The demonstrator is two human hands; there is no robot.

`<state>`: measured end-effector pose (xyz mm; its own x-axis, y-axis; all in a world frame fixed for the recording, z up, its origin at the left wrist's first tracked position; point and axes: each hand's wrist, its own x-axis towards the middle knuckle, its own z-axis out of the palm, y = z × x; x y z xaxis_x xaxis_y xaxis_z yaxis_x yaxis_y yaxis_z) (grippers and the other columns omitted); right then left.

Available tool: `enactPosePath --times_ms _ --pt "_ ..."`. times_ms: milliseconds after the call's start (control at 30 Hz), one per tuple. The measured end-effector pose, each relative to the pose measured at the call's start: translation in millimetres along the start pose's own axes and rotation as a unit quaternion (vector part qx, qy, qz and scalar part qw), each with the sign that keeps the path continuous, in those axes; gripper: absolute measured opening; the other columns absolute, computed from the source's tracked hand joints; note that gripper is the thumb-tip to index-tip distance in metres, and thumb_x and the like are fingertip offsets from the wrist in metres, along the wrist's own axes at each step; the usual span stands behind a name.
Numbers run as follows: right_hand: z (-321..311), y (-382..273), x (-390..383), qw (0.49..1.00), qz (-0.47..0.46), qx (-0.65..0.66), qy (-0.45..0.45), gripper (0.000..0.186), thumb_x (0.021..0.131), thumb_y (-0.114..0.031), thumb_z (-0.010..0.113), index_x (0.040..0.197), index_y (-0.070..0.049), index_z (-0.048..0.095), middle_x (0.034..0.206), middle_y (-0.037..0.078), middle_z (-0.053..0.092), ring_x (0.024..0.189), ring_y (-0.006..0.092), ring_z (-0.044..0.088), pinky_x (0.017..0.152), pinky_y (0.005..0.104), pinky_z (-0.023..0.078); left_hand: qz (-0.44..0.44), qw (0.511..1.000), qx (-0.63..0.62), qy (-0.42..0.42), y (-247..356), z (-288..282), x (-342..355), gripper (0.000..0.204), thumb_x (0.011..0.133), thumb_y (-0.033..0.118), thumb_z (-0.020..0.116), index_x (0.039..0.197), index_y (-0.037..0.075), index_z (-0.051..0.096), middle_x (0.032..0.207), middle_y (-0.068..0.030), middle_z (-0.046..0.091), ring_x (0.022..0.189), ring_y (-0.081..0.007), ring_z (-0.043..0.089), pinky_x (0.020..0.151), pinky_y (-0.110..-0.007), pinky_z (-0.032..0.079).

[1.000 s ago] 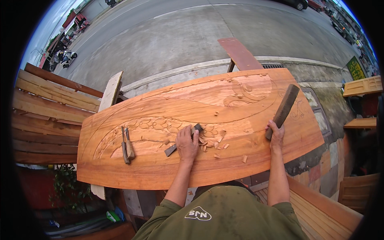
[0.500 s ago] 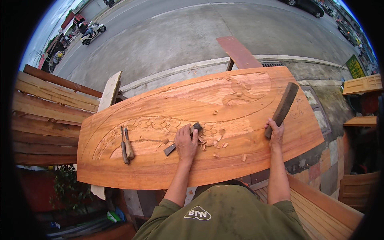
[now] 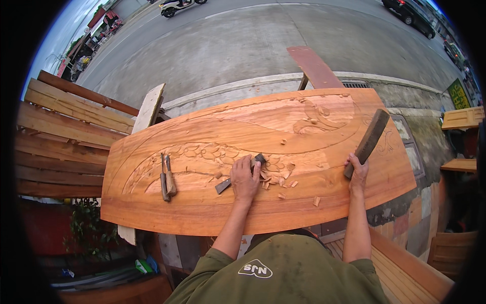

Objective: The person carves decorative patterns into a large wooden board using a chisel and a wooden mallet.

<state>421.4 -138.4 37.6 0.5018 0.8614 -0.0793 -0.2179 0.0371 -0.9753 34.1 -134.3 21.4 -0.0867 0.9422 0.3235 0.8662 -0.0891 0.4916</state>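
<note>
A large reddish-brown wooden panel (image 3: 202, 215), carved with leaves and scrolls, lies in front of me. My left hand (image 3: 245, 178) rests on it, its fingers over a chisel. The broad flat chisel blade (image 3: 223, 186) sticks out on the left, and its dark handle end (image 3: 259, 161) shows on the right; the rest is under my palm. Above the panel's right part, my right hand (image 3: 357, 172) grips a dark wooden club-shaped mallet (image 3: 373, 137), tilted away to the upper right. Loose wood chips (image 3: 278, 179) lie beside my left hand.
Two more carving tools (image 3: 167, 181) lie on the panel's left part. A pale plank (image 3: 148, 111) and a reddish board (image 3: 315, 68) show past the far edge. Stacked timber (image 3: 71, 131) stands at left. A slatted wooden piece (image 3: 400, 268) is at lower right. Beyond runs a road.
The whole view has shifted slightly, while both hands keep nearly the same places over the panel. On the road, the scooter and the dark car have moved to the right.
</note>
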Motion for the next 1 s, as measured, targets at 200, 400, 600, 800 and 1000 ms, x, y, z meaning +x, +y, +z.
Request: enactPosePath --times_ms 200,400,600,800,1000 --pt "1.7 0.5 2.3 1.0 0.004 -0.001 0.003 0.039 0.094 -0.022 0.082 0.119 -0.004 0.058 0.088 0.003 0.063 0.074 0.013 0.063 0.068 0.0277 0.053 0.001 1.0 -0.002 0.004 -0.5 -0.2 1.9 0.043 0.103 0.034 0.068 0.134 0.004 0.067 0.131 -0.0148 0.07 0.126 -0.0351 0.061 0.106 -0.049 0.047" --pt "-2.1 2.3 1.6 1.0 -0.002 -0.02 -0.001 0.044 0.095 -0.026 0.081 0.125 -0.003 0.058 0.088 0.002 0.063 0.074 0.0121 0.063 0.067 0.0262 0.054 -0.003 1.0 -0.009 0.009 0.2 -1.5 0.0 0.044 0.103 0.034 0.068 0.134 0.003 0.066 0.131 -0.0149 0.069 0.126 -0.0357 0.061 0.107 -0.049 0.046" --pt "-1.5 1.8 -0.7 1.0 -0.005 -0.01 0.008 0.037 0.093 -0.023 0.082 0.115 -0.006 0.058 0.087 0.003 0.061 0.073 0.0135 0.062 0.068 0.0282 0.052 -0.014 1.0 -0.018 -0.01 1.1 -4.0 -2.1 0.044 0.102 0.033 0.069 0.135 0.003 0.066 0.132 -0.0146 0.069 0.127 -0.0349 0.06 0.109 -0.049 0.045" --pt "-2.2 0.0 -1.0 1.0 -0.005 -0.013 0.007 0.034 0.093 -0.021 0.081 0.112 -0.006 0.057 0.086 0.003 0.061 0.072 0.014 0.062 0.068 0.0285 0.052 -0.009 1.0 -0.015 0.0 1.1 -3.7 -2.1 0.043 0.103 0.033 0.068 0.135 0.005 0.067 0.132 -0.0146 0.07 0.127 -0.0351 0.061 0.107 -0.049 0.046" --pt "0.5 -1.8 -3.1 1.0 -0.021 0.004 0.004 0.033 0.092 -0.02 0.081 0.111 -0.006 0.057 0.085 0.003 0.061 0.072 0.0145 0.062 0.067 0.0288 0.052 -0.011 1.0 -0.018 0.001 0.9 -3.4 -3.3 0.044 0.102 0.034 0.069 0.135 0.005 0.067 0.133 -0.0139 0.069 0.128 -0.0345 0.06 0.109 -0.049 0.045"
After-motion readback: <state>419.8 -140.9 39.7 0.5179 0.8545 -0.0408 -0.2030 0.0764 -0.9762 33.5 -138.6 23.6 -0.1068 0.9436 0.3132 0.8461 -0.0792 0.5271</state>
